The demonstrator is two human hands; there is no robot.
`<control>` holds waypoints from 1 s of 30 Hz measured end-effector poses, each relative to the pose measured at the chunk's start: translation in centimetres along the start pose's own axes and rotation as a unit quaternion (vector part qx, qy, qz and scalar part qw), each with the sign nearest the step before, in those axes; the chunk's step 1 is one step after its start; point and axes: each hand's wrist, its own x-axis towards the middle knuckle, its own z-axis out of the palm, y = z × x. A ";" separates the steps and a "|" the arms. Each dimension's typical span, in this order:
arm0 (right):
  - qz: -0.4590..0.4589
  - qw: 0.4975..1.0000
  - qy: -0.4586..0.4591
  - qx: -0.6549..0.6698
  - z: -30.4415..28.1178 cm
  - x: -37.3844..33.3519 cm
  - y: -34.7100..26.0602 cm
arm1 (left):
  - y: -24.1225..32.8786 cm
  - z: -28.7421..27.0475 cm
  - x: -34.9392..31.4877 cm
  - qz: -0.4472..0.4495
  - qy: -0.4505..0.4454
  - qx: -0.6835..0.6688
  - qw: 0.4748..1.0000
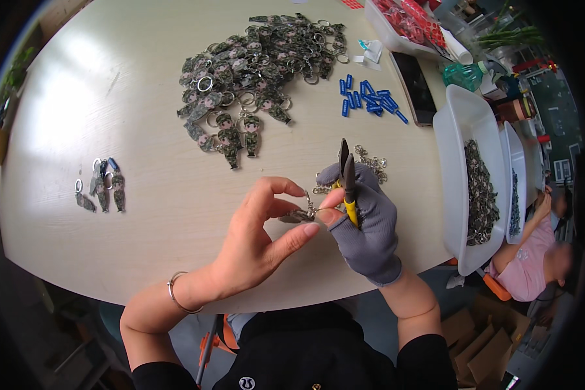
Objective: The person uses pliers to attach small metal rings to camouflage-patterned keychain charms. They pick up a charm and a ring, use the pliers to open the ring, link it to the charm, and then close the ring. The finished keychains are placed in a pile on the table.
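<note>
Near the table's front edge, my bare left hand (pixel 257 231) pinches a camouflage figure keychain (pixel 297 216) between thumb and fingers. My right hand (pixel 369 227), in a grey glove with bare fingertips, holds pliers (pixel 349 182) with yellow handles; their dark jaws point away from me, slightly parted. Its thumb and forefinger also meet at the keychain's metal ring, close to my left fingers. Just beyond the right hand lies a small heap of silver chain links (pixel 372 162), partly hidden by the glove.
A large pile of figure keychains (pixel 240 78) covers the far middle. Several more keychains (pixel 108 184) lie at left. Blue tags (pixel 370 99) and a phone (pixel 415 88) lie at far right. White bins (pixel 450 169) line the right edge. Another person (pixel 525 263) sits beyond.
</note>
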 end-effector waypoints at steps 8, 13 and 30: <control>0.030 0.998 0.018 0.059 0.9 -0.5 0.1 | -1.4 -0.4 0.4 0.076 -0.072 0.014 0.994; 0.049 0.997 0.019 0.060 1.0 -0.8 -0.2 | -0.7 -0.5 -0.3 -0.068 -0.101 -0.162 0.979; -0.032 0.991 -0.011 -0.128 -2.3 3.4 1.9 | 0.0 -1.7 0.6 -0.081 -0.070 -0.031 0.994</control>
